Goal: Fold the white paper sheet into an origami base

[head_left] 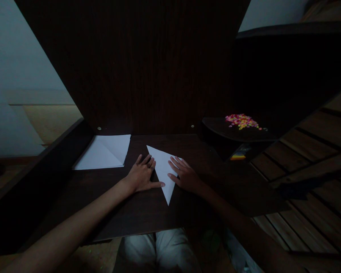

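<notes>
A white sheet of paper (161,163), folded to a triangle, lies flat on the dark wooden desk with one point toward me. My left hand (143,174) rests along its left edge, fingers spread, the thumb lying on the paper. On the right side my right hand (184,175) lies over the paper's edge with its fingers stretched out and apart. Neither hand grasps anything. Left of my hands lies a stack of white paper (105,151), its top sheet marked with crease lines.
A curved corner shelf (216,127) at the right carries a heap of small colourful pieces (242,121). Below it sits a small yellow-orange item (238,156). A tall dark panel (159,68) closes the desk's back, and a low side board (45,170) runs along the left.
</notes>
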Demonstrator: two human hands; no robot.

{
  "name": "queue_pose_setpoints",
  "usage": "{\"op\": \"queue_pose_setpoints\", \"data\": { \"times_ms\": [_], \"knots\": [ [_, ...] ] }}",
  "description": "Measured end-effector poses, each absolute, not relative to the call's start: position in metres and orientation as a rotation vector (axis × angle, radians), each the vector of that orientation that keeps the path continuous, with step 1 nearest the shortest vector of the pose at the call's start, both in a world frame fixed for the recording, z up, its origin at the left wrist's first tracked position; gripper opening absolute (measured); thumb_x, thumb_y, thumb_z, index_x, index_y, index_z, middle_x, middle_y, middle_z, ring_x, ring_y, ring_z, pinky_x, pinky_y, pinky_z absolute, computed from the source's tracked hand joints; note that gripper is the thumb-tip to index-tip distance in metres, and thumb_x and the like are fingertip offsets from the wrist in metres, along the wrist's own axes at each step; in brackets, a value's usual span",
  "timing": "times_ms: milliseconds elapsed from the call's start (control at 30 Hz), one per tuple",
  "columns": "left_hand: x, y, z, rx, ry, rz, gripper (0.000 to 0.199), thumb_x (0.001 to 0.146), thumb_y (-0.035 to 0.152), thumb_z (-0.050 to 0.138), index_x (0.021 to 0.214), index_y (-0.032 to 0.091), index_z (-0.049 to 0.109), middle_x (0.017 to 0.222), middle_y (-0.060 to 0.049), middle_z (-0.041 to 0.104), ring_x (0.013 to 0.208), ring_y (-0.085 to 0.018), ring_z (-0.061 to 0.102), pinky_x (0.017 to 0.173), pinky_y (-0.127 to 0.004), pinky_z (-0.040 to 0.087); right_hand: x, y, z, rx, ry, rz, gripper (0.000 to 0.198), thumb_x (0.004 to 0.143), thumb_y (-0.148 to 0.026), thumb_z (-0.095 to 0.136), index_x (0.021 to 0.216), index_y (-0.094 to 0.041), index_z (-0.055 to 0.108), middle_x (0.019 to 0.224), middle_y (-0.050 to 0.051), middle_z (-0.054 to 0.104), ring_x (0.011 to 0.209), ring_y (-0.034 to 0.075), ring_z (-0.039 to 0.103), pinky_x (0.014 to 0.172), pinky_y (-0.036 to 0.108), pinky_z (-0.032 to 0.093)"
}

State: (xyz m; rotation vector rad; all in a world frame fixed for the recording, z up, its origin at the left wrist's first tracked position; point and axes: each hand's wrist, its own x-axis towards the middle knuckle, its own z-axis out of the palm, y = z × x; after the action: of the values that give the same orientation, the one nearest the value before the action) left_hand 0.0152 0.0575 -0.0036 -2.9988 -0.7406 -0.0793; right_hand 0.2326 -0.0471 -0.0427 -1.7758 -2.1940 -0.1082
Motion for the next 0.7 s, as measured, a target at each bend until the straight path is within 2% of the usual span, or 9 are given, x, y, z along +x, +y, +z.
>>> {"op": "queue_pose_setpoints", "data": {
  "times_ms": [100,300,533,700],
  "knots": [
    [0.016,0.059,-0.004,-3.014,-0.79,-0.016,0.097,0.082,0.081,0.033,0.14,0.005,0.047,0.146,-0.022,0.043,0.142,-0.039,0.028,0.114,-0.059,0.016,0.232,-0.047,-0.043,-1.764,-2.188,-0.116,0.056,0.096,-0.04,0.045,0.142,-0.009,0.046,0.151,0.016,0.038,0.143,0.03,0.031,0.117,0.05,0.027],
    [0.023,0.088,0.0,-2.962,-0.916,0.028,0.067,0.096,0.057,0.032,0.138,0.008,0.05,0.145,-0.017,0.047,0.14,-0.036,0.033,0.115,-0.057,0.014,0.233,-0.047,-0.045,-1.722,-2.17,-0.115,0.054,0.095,-0.039,0.048,0.142,-0.012,0.046,0.15,0.015,0.04,0.142,0.03,0.031,0.116,0.051,0.028],
    [0.035,0.119,0.008,-2.917,-1.116,-0.035,0.048,0.094,0.039,0.042,0.128,0.009,0.059,0.136,-0.018,0.057,0.129,-0.036,0.046,0.113,-0.052,0.018,0.233,-0.048,-0.042,-1.713,-2.158,-0.057,0.055,0.095,-0.039,0.048,0.144,-0.014,0.044,0.151,0.014,0.038,0.143,0.031,0.03,0.117,0.052,0.026],
    [0.037,0.137,0.007,-2.955,-1.317,-0.144,0.05,0.092,0.04,0.046,0.13,0.009,0.058,0.141,-0.019,0.051,0.134,-0.04,0.039,0.112,-0.056,0.019,0.235,-0.047,-0.043,-1.708,-2.094,0.117,0.063,0.093,-0.043,0.052,0.147,-0.013,0.04,0.154,0.015,0.034,0.145,0.03,0.026,0.118,0.05,0.023]
  ]
}}
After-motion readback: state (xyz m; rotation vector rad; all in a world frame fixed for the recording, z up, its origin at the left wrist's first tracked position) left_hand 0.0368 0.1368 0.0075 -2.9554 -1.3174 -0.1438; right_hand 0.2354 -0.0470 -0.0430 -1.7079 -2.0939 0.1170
